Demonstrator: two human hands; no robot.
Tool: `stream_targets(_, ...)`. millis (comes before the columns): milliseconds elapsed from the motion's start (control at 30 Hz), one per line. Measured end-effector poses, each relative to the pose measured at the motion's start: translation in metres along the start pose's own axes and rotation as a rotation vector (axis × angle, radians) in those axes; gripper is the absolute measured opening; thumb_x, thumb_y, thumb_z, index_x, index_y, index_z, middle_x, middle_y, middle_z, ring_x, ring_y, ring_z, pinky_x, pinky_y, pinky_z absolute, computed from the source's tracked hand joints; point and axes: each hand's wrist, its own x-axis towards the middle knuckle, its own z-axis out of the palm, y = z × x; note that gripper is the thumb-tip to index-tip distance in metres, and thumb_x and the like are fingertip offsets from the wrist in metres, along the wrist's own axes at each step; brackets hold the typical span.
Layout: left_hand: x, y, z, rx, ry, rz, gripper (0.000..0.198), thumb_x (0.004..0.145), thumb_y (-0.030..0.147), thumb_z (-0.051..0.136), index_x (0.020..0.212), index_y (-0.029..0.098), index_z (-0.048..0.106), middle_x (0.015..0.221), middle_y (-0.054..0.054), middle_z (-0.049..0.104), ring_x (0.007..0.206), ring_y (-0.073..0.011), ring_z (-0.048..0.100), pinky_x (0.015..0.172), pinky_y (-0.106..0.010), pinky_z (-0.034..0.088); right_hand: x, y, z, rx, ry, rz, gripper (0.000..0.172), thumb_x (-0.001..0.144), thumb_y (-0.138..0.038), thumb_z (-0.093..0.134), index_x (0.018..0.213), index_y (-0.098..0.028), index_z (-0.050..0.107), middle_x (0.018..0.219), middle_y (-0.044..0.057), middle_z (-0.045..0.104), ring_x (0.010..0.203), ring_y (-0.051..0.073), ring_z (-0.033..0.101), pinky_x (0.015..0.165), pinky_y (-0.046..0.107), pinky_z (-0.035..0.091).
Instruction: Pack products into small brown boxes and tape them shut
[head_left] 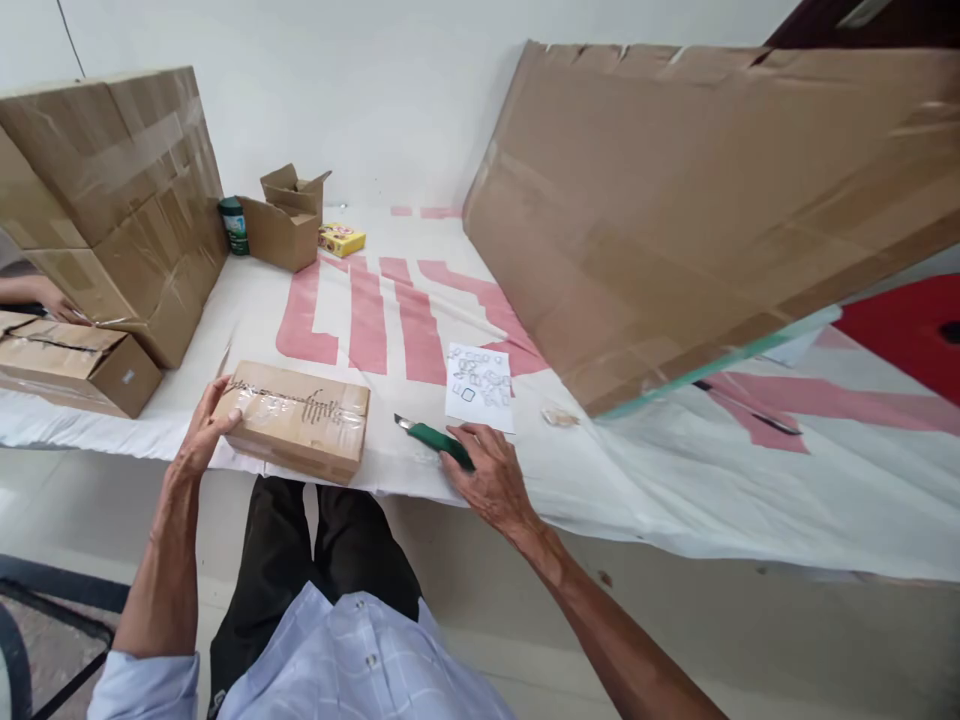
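A small taped cardboard box (296, 415) lies near the table's front edge, with dark pen marks on its top. My left hand (201, 425) grips its left end, thumb on the near side and fingers at the far corner. To the right, a green utility knife (429, 440) points leftward with its metal blade out. My right hand (487, 472) has its fingers closed around the rear of the knife's handle, low over the tabletop. Just beyond that hand lies a white paper (480, 385) with drawn sketches.
Large cardboard boxes (142, 180) stand at left, beside another person's hand (60, 302) on a long carton (75, 365). An open small box (281, 230), a green can (234, 225) and a yellow packet (342, 239) sit at the back. A big cardboard sheet (675, 200) leans at right.
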Motion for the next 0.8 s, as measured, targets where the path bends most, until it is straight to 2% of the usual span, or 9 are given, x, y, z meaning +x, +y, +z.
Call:
stream_targets(100,-0.013,0.01,0.002,-0.053,-0.091,-0.009,0.102,0.061,0.077,0.089,0.143,0.023,0.06,0.147,-0.015,0.066,0.143,-0.0438,0.058,0.113,-0.051,0.053,0.009,-0.035,-0.006,0.285,-0.049,0.035,0.042,0.104,-0.047,0.056,0.137,-0.023,0.068,0.131,0.017,0.068,0.12,0.033,0.069,0.104,0.051,0.059)
stream_targets(167,-0.021,0.017,0.005,-0.057,-0.146,0.007,0.108,0.058,0.074,0.094,0.144,0.022,0.057,0.148,-0.016,0.065,0.145,-0.0442,0.056,0.117,-0.053,0.051,0.015,-0.06,-0.009,0.455,-0.116,0.03,0.049,0.105,-0.052,0.055,0.145,-0.025,0.062,0.138,0.016,0.066,0.12,0.031,0.071,0.102,0.047,0.061)
stream_targets(300,-0.035,0.022,0.011,-0.041,-0.222,-0.003,0.111,0.058,0.066,0.099,0.149,0.025,0.05,0.155,-0.017,0.059,0.149,-0.0446,0.053,0.117,-0.054,0.052,0.026,-0.095,-0.01,0.604,-0.157,-0.023,0.057,0.104,-0.058,0.06,0.151,-0.026,0.059,0.144,0.016,0.065,0.122,0.031,0.07,0.101,0.047,0.062)
stream_targets(400,-0.046,0.018,0.011,-0.047,-0.215,0.011,0.108,0.061,0.061,0.1,0.148,0.027,0.046,0.16,-0.017,0.054,0.156,-0.044,0.046,0.119,-0.056,0.049,0.032,-0.1,-0.01,0.648,-0.16,-0.009,0.056,0.104,-0.058,0.06,0.149,-0.025,0.062,0.143,0.015,0.067,0.123,0.03,0.07,0.1,0.045,0.062)
stream_targets(633,-0.07,0.013,0.018,-0.117,-0.214,0.113,0.1,0.064,0.053,0.101,0.145,0.031,0.046,0.162,-0.017,0.05,0.16,-0.0411,0.041,0.122,-0.058,0.045,0.039,-0.09,-0.012,0.66,-0.163,0.081,0.053,0.101,-0.057,0.06,0.143,-0.026,0.07,0.141,0.011,0.073,0.128,0.032,0.069,0.105,0.046,0.059)
stream_targets(800,-0.079,0.021,0.022,-0.075,-0.21,0.188,0.1,0.064,0.052,0.1,0.147,0.03,0.049,0.165,-0.018,0.044,0.155,-0.0422,0.046,0.121,-0.06,0.048,0.041,-0.085,-0.009,0.672,-0.153,0.149,0.054,0.097,-0.055,0.061,0.139,-0.025,0.075,0.144,0.01,0.074,0.134,0.033,0.067,0.115,0.049,0.054)
